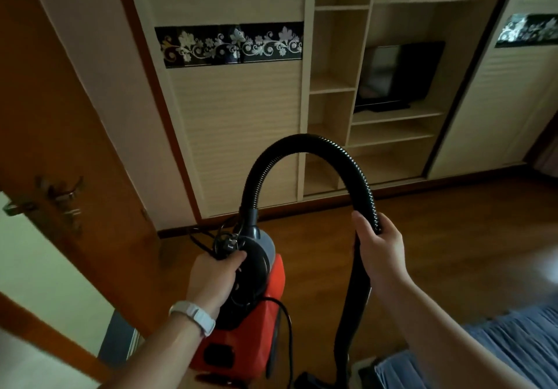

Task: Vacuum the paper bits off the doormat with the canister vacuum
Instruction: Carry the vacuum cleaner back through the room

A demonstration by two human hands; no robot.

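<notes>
A red and black canister vacuum (265, 307) hangs above the wooden floor, carried by my left hand (216, 280), which grips its black top handle together with the coiled power cord and plug (229, 245). A ribbed black hose (305, 144) arches up from the canister and comes down into my right hand (377, 246), which grips the hose end where it joins the black wand (351, 307). The wand hangs down toward the floor head (305, 381) at the bottom edge. No doormat or paper bits are in view.
An open wooden door (60, 123) with a handle stands at the left. A wardrobe (235, 123) with sliding panels and open shelves holding a dark screen (398, 74) fills the back. Blue striped bedding (498, 346) lies at the lower right.
</notes>
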